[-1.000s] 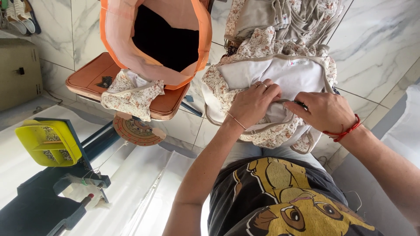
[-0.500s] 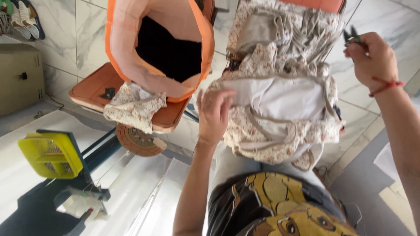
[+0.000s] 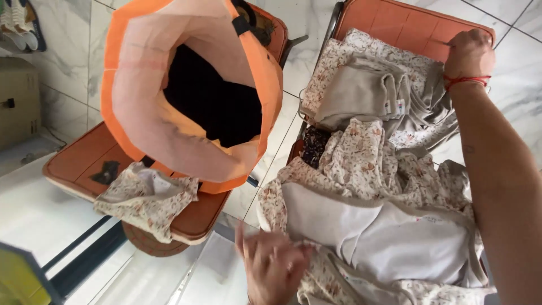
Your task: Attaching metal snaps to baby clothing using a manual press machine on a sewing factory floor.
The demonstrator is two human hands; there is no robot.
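Nearest the camera, at six o'clock, the left hand (image 3: 274, 268) lies on the near edge of a floral garment with a pale lining (image 3: 389, 237), its fingers (image 3: 248, 248) spread loose and released, gripping nothing; motion blur softens them. The garment is heaped across the person's lap, floral side turned out around the plain inner panel. At eight o'clock a small floral cloth (image 3: 148, 197) hangs over the edge of an orange cushioned seat (image 3: 76, 164). Standing on that seat, toward eleven o'clock, is a big orange bag (image 3: 147, 118), open-mouthed with a dark inside. Farther off, at one o'clock, a second orange seat (image 3: 406, 25) carries folded beige garments (image 3: 367, 93) on more floral fabric. At two o'clock the right hand (image 3: 468, 53), a red thread band (image 3: 467, 80) at its wrist, reaches over that far seat with fingers clenched; what they hold I cannot tell. Marble floor tiles (image 3: 293, 22) lie beyond.
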